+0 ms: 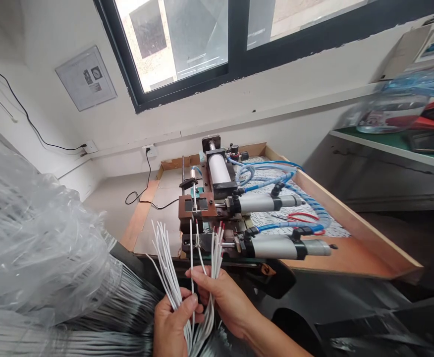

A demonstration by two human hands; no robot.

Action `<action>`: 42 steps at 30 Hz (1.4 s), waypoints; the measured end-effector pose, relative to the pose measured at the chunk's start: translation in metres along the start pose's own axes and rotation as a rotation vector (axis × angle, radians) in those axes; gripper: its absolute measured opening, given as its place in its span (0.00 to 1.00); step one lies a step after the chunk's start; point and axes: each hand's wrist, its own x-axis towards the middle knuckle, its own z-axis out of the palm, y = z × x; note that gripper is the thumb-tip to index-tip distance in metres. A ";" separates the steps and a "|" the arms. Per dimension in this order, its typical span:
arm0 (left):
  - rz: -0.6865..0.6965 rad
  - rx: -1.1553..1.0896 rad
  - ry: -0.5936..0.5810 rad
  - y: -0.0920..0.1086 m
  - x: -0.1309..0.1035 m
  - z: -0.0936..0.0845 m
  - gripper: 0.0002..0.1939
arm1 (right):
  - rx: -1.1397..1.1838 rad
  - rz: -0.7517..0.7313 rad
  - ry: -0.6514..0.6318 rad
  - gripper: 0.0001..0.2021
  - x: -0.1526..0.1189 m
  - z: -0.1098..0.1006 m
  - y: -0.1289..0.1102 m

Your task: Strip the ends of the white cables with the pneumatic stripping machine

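Note:
My left hand [176, 317] is closed around a fanned bundle of thin white cables [167, 270], with one cable [191, 258] standing apart near its thumb. My right hand [226, 297] grips a second bundle of white cables [216, 258], several with red at their tips. Between its thumb and forefinger a single white cable [201, 253] points up at the machine. Just beyond the cable ends stands a pneumatic machine [198, 204] with a brown metal head and silver cylinders [272, 247]. The lower ends of both bundles run together below my hands.
Plastic-wrapped bundles of grey cable [120, 292] lie at the left. A wooden-edged tray [354, 223] surrounds the machine, with blue air hoses [291, 181] and red-handled pliers [306, 217] inside. At the right a green-topped shelf [384, 141] holds a plastic jug [393, 111].

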 end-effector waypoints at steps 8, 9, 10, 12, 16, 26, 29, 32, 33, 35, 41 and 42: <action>0.004 -0.077 0.001 0.005 0.001 0.001 0.10 | -0.043 -0.181 0.175 0.12 -0.007 -0.003 0.007; 0.004 -0.081 0.002 0.006 0.001 0.001 0.11 | -0.039 -0.179 0.193 0.12 -0.006 -0.004 0.008; 0.010 -0.083 -0.001 0.005 0.001 0.002 0.11 | -0.031 -0.174 0.206 0.12 -0.005 -0.005 0.008; 0.037 -0.073 -0.027 0.005 0.000 0.002 0.12 | -0.014 -0.159 0.218 0.12 -0.002 -0.006 0.008; 0.105 -0.017 -0.067 0.004 -0.003 0.003 0.14 | -0.002 -0.137 0.211 0.12 0.001 -0.005 0.004; 0.152 0.099 -0.066 -0.001 -0.002 0.001 0.13 | 0.087 0.027 -0.109 0.14 -0.001 0.006 0.004; 0.140 0.068 -0.026 0.001 0.000 0.000 0.13 | 0.046 -0.100 0.026 0.14 -0.002 0.005 0.010; 0.106 -0.009 0.053 0.001 0.002 -0.002 0.11 | -0.061 -0.226 0.192 0.13 -0.005 0.001 0.012; 0.101 -0.023 0.067 0.001 0.003 -0.002 0.11 | -0.088 -0.240 0.220 0.13 -0.006 -0.001 0.012; 0.099 -0.022 0.066 0.001 0.004 -0.003 0.10 | -0.103 -0.229 0.230 0.13 -0.006 -0.004 0.012; 0.142 0.011 -0.017 0.000 0.004 -0.002 0.08 | -0.010 -0.162 0.212 0.11 0.001 -0.006 0.010; 0.130 0.007 -0.023 0.000 0.004 -0.002 0.08 | -0.002 -0.159 0.201 0.11 0.001 -0.005 0.009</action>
